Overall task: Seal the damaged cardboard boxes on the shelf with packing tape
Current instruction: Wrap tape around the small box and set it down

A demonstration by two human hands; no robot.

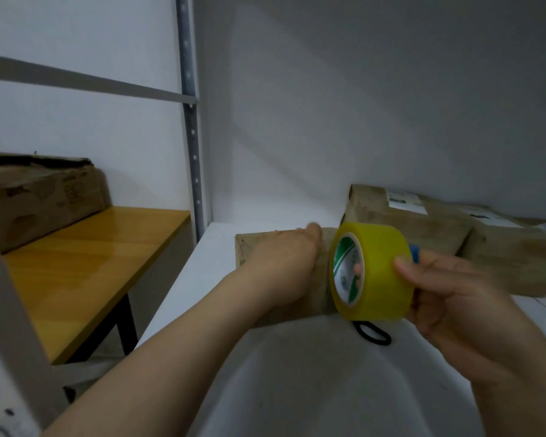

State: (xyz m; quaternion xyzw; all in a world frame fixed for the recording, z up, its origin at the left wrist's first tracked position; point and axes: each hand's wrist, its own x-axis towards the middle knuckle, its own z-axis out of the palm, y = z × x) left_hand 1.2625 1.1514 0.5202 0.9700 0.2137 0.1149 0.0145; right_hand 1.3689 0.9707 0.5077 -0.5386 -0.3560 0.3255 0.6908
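Item 1, right grip (454,298): closed round the yellow tape roll (379,272), thumb on the outer band, fingertips (356,269) showing through the core. The roll is held on edge, just beside the right end of the box. Something blue (414,253) sits behind the roll; I cannot tell what it is.
Item 2, left grip (284,260): holds nothing, palm laid flat on top of the cardboard box (246,249), steadying it.
Item 3, the box: lies low on the white shelf (202,288), with more boxes (423,225) just behind to the right and a black loop (372,334) on the shelf below the roll.
Item 4, off to the left: a wooden surface (92,263) carrying a torn-topped box (38,200).
Step, as I read it: starting a strip on the steadied box; I see no loose tape end. The next move calls for freeing that end, pressing it down beside the left palm, then drawing the roll along the seam
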